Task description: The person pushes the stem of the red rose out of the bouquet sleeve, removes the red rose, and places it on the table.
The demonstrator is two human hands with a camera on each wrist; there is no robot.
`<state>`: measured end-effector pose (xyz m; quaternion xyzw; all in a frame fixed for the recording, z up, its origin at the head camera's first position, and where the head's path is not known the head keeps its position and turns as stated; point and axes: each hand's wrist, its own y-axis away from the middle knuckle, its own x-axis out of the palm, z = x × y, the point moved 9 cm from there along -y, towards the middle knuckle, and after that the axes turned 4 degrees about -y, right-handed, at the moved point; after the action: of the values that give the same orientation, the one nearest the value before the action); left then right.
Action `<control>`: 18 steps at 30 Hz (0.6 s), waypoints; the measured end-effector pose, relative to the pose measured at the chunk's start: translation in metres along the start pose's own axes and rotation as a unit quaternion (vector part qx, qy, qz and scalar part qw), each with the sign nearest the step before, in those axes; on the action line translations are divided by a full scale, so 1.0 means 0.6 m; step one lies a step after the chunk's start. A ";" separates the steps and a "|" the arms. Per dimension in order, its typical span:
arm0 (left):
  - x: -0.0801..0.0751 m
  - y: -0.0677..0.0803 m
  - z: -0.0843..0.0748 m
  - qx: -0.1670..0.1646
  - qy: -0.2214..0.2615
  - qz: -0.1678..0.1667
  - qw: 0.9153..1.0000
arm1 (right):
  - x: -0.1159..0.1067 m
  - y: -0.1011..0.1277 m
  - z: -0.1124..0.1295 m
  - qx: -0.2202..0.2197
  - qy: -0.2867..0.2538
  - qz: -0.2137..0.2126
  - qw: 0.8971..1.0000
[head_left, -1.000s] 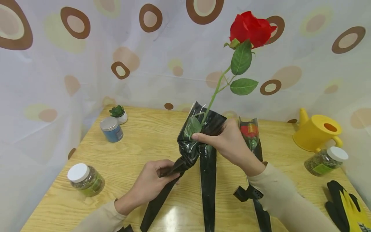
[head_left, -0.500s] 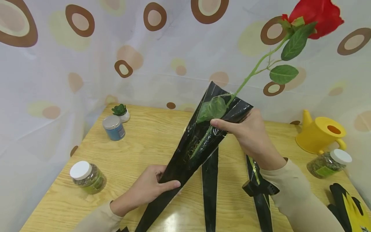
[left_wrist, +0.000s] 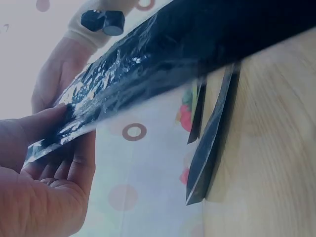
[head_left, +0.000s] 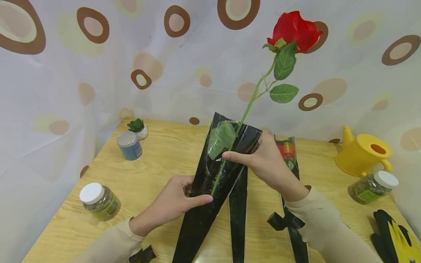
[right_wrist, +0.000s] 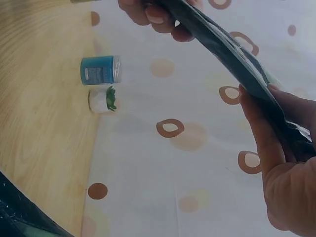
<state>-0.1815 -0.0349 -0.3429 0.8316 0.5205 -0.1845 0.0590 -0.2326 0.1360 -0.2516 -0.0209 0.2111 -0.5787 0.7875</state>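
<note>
A long-stemmed red rose leans up to the right, its lower stem and a leaf inside a black wrapping sleeve with a clear front. My right hand grips the sleeve near its mouth, thumb across the front over the stem and fingers behind. Lower down, my left hand pinches the sleeve at its left edge, thumb in front. The left wrist view shows that hand's fingers curled under the shiny sleeve. In the right wrist view, the right thumb and fingers hold the sleeve from both sides.
Two more black sleeves lie on the wooden table: a middle one and a right one with a red rose. Around them stand a blue jar, potted succulent, two white-lidded jars, yellow watering can and gloves.
The sleeve, bunched and creased near the left hand at first, has straightened out. It rose up to the right with the rose, then came back down left. The left hand now grips higher on it.
</note>
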 end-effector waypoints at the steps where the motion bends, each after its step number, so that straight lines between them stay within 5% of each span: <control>1: 0.002 0.000 0.000 -0.001 0.005 0.004 1.000 | 0.001 0.001 -0.002 0.003 0.000 0.004 1.000; 13: 0.008 0.011 0.010 0.020 -0.019 0.005 1.000 | -0.067 -0.014 0.023 -0.025 -0.143 -0.071 0.987; 18: 0.020 0.017 0.019 0.014 -0.030 0.042 0.999 | -0.079 -0.013 0.026 -0.055 -0.187 -0.078 0.978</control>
<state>-0.1708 -0.0327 -0.3588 0.8476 0.4804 -0.2138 0.0706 -0.2455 0.1738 -0.2205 -0.1882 0.0889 -0.6117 0.7632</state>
